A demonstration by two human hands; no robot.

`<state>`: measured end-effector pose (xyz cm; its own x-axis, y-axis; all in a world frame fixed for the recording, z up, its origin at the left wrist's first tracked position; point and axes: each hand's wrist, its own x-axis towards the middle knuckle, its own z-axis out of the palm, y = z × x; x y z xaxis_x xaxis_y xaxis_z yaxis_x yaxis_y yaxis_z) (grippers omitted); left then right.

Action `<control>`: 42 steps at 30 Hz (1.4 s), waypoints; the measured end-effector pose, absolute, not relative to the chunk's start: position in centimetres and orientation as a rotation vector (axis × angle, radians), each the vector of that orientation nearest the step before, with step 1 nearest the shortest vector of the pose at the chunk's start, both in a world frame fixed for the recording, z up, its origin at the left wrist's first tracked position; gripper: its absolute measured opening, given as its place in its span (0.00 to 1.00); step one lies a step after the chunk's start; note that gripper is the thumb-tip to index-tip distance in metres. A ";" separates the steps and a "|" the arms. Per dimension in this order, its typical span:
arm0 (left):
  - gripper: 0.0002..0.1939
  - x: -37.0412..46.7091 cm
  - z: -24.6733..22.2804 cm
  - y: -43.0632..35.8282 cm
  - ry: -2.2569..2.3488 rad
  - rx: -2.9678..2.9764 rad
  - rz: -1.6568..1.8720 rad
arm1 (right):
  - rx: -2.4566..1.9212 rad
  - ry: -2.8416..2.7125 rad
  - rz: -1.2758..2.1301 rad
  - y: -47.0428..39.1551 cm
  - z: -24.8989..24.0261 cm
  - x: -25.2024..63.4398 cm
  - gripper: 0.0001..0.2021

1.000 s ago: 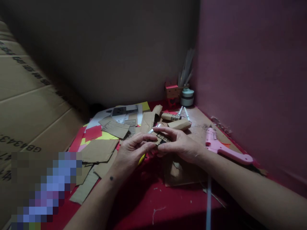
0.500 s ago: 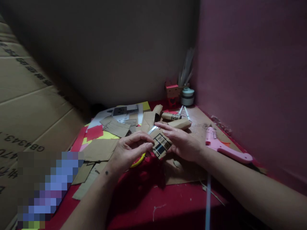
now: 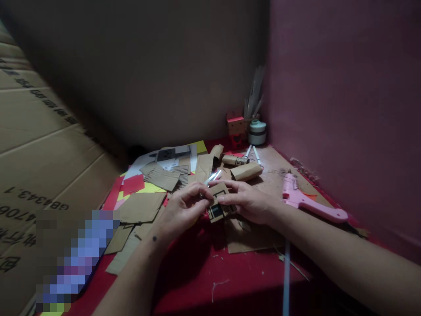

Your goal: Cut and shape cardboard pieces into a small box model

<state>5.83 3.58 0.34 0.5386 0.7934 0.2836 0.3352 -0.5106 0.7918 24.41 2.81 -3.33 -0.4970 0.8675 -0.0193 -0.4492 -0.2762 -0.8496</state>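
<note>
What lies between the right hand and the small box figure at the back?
A plain cardboard tube, a printed cardboard tube and red paper, in the head view.

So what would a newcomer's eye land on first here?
Probably the pink glue gun, lying at the right. Next, the small printed cardboard piece held between the left hand and right hand. At the back, a little box figure stands beside a pale blue pot.

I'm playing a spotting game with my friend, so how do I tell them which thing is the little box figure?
Find the corner where the pink wall meets the grey wall. A pale blue pot stands there, and the box figure is just left of it. Unlike the pot, it has a square head with a pinkish-red top.
</note>
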 end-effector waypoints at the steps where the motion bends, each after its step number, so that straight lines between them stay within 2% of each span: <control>1: 0.04 5.9 0.3 3.7 0.924 2.058 0.847 | -0.625 -1.028 1.893 2.8 -3.3 24.4 0.23; 7: 0.06 6.4 0.0 4.5 0.954 1.913 0.853 | -0.622 -1.062 1.828 2.7 -3.2 24.3 0.16; 15: 0.13 6.3 0.5 4.2 0.981 2.026 0.784 | -0.641 -1.005 1.799 2.9 -3.2 24.3 0.15; 19: 0.21 5.9 0.0 4.3 0.863 2.080 0.750 | -0.596 -0.971 1.799 2.9 -3.3 24.3 0.15; 24: 0.18 5.7 0.1 4.6 0.764 2.150 0.794 | -0.556 -0.898 1.802 3.0 -2.9 24.3 0.10; 30: 0.18 5.3 1.6 4.2 0.748 2.245 0.703 | -0.608 -0.926 1.816 3.3 -2.9 24.8 0.13; 36: 0.28 5.1 1.9 3.7 0.739 2.006 0.702 | -0.643 -1.069 1.776 2.8 -2.6 25.0 0.14; 38: 0.26 5.1 1.9 3.5 0.780 2.015 0.737 | -0.635 -1.096 1.696 2.6 -2.3 25.0 0.10; 42: 0.11 5.6 1.4 3.6 1.059 1.943 0.818 | -0.651 -1.203 1.395 2.5 -1.9 25.0 0.04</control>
